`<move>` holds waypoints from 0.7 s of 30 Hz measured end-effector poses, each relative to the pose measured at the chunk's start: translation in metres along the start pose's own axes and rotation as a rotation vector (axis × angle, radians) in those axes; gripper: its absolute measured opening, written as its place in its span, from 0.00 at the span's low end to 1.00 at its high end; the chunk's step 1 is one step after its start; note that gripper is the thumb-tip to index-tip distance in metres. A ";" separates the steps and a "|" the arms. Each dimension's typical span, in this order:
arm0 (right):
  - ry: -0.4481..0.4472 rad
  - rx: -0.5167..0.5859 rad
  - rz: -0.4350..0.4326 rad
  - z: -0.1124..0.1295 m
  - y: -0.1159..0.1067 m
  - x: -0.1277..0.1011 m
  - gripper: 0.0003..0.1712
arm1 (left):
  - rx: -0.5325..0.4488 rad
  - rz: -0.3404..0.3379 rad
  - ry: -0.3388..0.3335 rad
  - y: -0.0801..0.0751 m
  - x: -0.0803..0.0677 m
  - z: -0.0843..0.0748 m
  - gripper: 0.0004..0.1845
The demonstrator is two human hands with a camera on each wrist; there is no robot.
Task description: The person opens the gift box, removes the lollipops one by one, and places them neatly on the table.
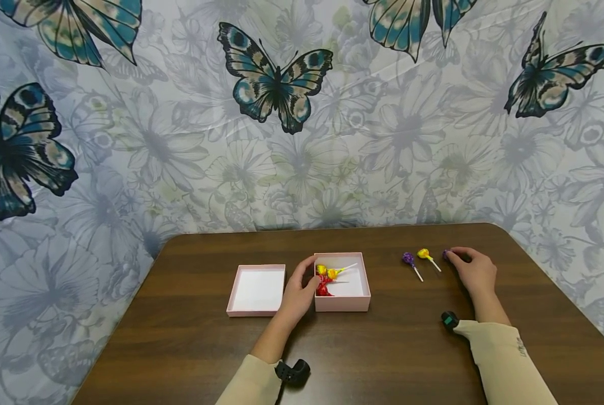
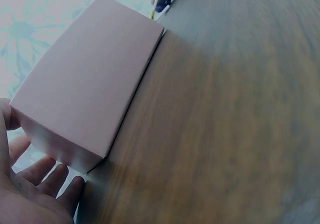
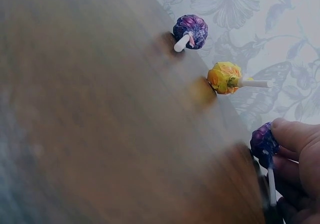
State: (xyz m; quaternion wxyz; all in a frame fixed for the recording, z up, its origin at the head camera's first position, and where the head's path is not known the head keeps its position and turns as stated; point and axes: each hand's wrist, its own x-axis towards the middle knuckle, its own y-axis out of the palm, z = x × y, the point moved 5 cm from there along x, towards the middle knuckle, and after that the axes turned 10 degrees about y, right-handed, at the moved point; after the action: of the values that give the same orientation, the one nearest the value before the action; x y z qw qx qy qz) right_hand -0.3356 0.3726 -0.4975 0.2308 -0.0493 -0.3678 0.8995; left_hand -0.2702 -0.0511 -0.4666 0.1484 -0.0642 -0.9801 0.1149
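A purple lollipop (image 3: 263,140) is pinched on the table (image 1: 383,349) by the right hand (image 1: 475,273); the pink box (image 1: 342,301) is touched by the left hand's (image 1: 298,292) relaxed fingers (image 2: 52,180).

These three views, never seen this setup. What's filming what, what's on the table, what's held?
No machine here: a person works with bare hands, wearing three cameras. The head view looks down at a brown table. Each wrist view looks at that hand's work. The left hand rests against a pink box with lollipops inside; a lid lies beside it. The right hand pinches a purple lollipop at the table. Two more lie loose: a yellow one and another purple one.
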 end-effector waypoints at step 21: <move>-0.019 -0.047 -0.019 -0.001 0.004 0.001 0.26 | -0.009 -0.023 0.026 0.004 0.010 0.041 0.26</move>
State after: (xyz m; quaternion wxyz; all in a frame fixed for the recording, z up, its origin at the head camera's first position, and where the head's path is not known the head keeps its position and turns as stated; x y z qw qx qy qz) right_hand -0.3376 0.3714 -0.5006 0.2345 -0.0425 -0.3914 0.8888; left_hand -0.2917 -0.0542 -0.5033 0.1620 -0.0549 -0.9793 0.1080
